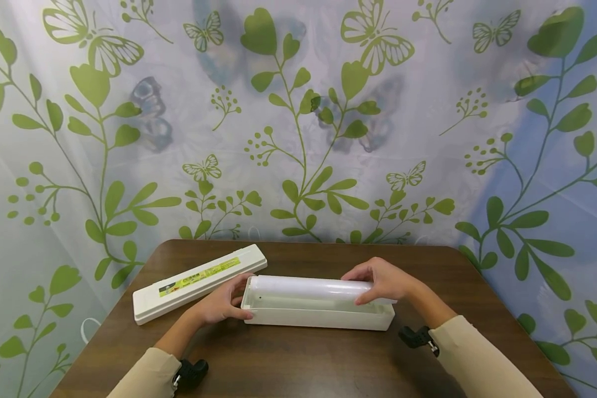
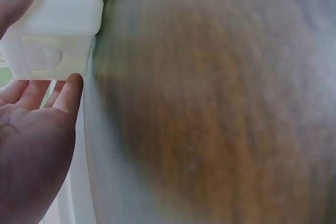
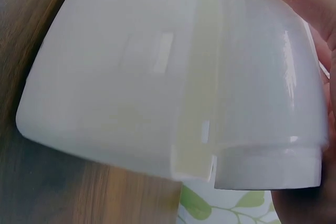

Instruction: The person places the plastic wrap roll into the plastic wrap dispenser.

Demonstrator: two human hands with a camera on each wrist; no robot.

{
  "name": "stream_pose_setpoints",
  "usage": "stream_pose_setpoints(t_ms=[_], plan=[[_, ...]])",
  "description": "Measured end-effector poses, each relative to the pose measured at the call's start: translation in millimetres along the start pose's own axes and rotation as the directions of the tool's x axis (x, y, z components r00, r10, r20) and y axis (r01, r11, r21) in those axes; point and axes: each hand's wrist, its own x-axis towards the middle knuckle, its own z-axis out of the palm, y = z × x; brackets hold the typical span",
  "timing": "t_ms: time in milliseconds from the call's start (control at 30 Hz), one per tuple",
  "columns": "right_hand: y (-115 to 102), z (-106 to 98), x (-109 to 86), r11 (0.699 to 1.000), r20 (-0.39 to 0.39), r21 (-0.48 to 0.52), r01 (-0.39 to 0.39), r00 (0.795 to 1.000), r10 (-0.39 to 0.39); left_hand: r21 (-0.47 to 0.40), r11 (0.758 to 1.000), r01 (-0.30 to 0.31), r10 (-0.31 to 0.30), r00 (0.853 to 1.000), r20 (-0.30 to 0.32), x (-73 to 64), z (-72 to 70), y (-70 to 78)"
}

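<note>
A long white plastic box (image 1: pixel 318 318) stands uncovered on the table, with a white cling film roll (image 1: pixel 298 287) lying lengthwise along its far side. My left hand (image 1: pixel 221 303) holds the box's left end, thumb at the front and fingers behind; the left wrist view shows that hand (image 2: pixel 39 135) around the box's end wall (image 2: pixel 58 56). Near the right end, my right hand (image 1: pixel 385 279) grips the roll between thumb and fingers. In the right wrist view, the roll's end (image 3: pixel 268 169) sits beside the box wall (image 3: pixel 115 77), reaching slightly past its corner.
A white lid (image 1: pixel 201 283) with a yellow-green label lies slantwise at the back left, close to my left hand. All this is on a brown wooden table (image 1: pixel 298 359). Behind it hangs a curtain (image 1: pixel 298 138) with green leaves and butterflies.
</note>
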Motion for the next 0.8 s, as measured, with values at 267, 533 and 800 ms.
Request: stream_pose_setpoints(t_ms=[267,533,800], plan=[[-3,5,3.0,1.000,-0.005,-0.017,-0.017,1.000,0.017,0.011,1.000,-0.010,0.010,1.000,-0.002,-0.1,0.1,-0.7],[-2,11,4.3,0.999,-0.007,-0.029,-0.020,1.000,0.020,0.016,1.000,0.010,-0.010,1.000,-0.007,0.2,-0.5,-2.1],[1,15,4.9,0.998,-0.022,-0.041,-0.051,0.998,0.050,0.026,1.000,-0.009,0.009,1.000,0.005,0.2,-0.6,-3.0]])
